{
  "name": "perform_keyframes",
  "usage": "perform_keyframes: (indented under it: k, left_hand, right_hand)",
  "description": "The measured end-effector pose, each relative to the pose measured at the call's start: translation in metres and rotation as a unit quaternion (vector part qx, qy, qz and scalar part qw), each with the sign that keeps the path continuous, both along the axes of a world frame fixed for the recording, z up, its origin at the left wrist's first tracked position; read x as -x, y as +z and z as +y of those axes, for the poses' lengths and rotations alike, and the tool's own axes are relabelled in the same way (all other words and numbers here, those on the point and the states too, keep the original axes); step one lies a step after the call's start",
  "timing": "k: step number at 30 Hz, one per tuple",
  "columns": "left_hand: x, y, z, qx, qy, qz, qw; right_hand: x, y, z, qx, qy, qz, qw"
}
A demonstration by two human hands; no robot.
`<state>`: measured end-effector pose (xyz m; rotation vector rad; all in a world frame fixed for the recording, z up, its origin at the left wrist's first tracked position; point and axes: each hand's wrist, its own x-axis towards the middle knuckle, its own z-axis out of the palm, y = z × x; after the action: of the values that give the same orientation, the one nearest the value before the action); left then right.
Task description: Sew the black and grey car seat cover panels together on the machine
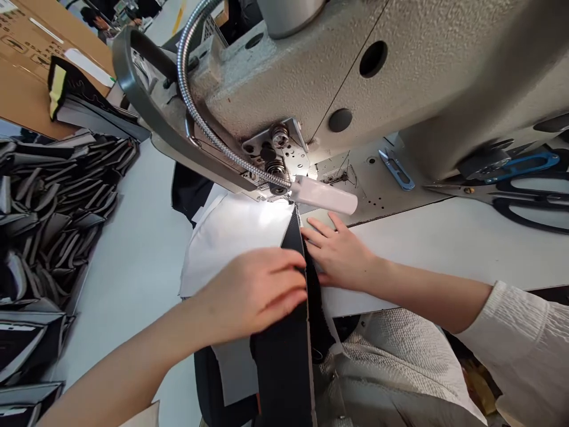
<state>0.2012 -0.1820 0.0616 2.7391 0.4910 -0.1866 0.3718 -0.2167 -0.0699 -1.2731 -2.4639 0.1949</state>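
A black fabric piece (284,362) with a light edge runs from my lap up to the needle area of a sewing machine (275,160). My left hand (262,290) lies across this fabric, its fingers bent together at the right edge and pinching it. White material (226,243) spreads under the lamp to the left of the black piece. My right hand (340,252) rests flat just right of the seam line, fingers apart, with the fingertips touching the fabric's edge and the machine bed. The needle itself is hidden behind the lit lamp head (326,194).
Blue thread snips (397,170) and large black-handled scissors (502,193) lie on the right. Stacks of grey and black fabric pieces (48,219) line the left side of the white table (128,261). Behind them stands a cardboard box (26,83). Another person (100,24) is far back.
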Motion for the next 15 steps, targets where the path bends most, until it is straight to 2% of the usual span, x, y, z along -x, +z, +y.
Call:
perform_keyframes:
  k: [1, 3, 5, 7, 11, 15]
  left_hand:
    - [-0.002, 0.003, 0.008, -0.046, 0.050, 0.045, 0.997]
    - [-0.006, 0.002, 0.023, -0.115, 0.149, 0.165, 0.968]
    - [-0.011, -0.008, 0.036, -0.138, 0.219, 0.279, 0.925]
    - [-0.016, -0.022, 0.043, -0.128, 0.256, 0.333, 0.898]
    - [-0.018, -0.042, 0.047, -0.085, 0.278, 0.302, 0.908]
    - [-0.013, -0.048, 0.051, -0.042, 0.291, 0.244, 0.924]
  right_hand:
    - [0.003, 0.000, 0.000, -0.001, -0.012, 0.001, 1.000]
    - [0.008, -0.001, -0.001, -0.006, -0.032, 0.000, 0.999]
    - [0.013, -0.002, -0.001, -0.012, -0.044, 0.001, 0.999]
    - [0.016, -0.003, -0.002, -0.015, -0.053, 0.005, 0.998]
    - [0.015, -0.002, -0.003, -0.007, -0.060, 0.009, 0.998]
    - [0.014, 0.001, -0.003, 0.005, -0.057, 0.011, 0.998]
